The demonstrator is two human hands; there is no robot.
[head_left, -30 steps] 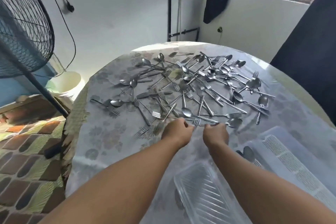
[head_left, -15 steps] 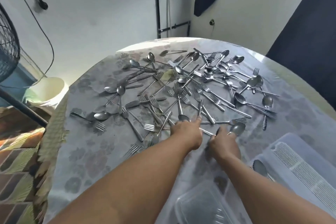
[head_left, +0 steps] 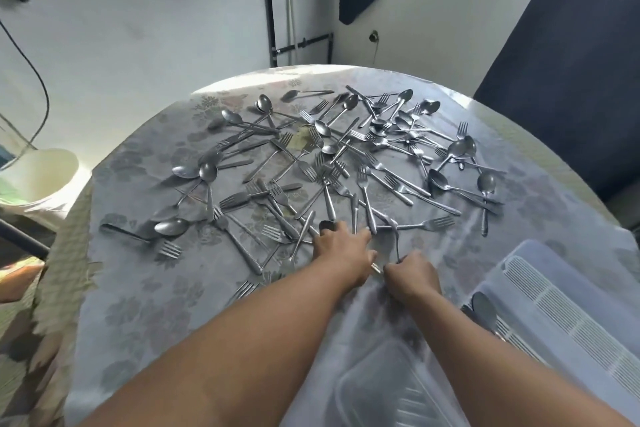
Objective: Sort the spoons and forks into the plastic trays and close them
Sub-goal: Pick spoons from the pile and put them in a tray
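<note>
Several steel spoons and forks [head_left: 346,163] lie scattered over the round table [head_left: 138,288] with its floral cloth. At the near edge of the pile my left hand [head_left: 341,250] grips a spoon [head_left: 327,226]; its bowl shows beyond my fingers and its handle end sticks out by my thumb. Just to the right, my right hand [head_left: 412,276] pinches the thin handle of a second spoon [head_left: 396,239], lifted and seen edge-on. A clear plastic tray [head_left: 349,388] lies near me. A second tray [head_left: 561,308] at the right has an open lid and holds a spoon [head_left: 484,310].
A white bucket [head_left: 41,173] stands on the floor left of the table, beside a dark fan stand [head_left: 20,239]. A dark curtain [head_left: 571,80] hangs at the far right. Bare cloth lies at the table's near left.
Both hands drew back slightly from the pile's near edge. My right hand lifted the spoon that lay by it, and my left hand closed on another spoon. The camera view shifted right.
</note>
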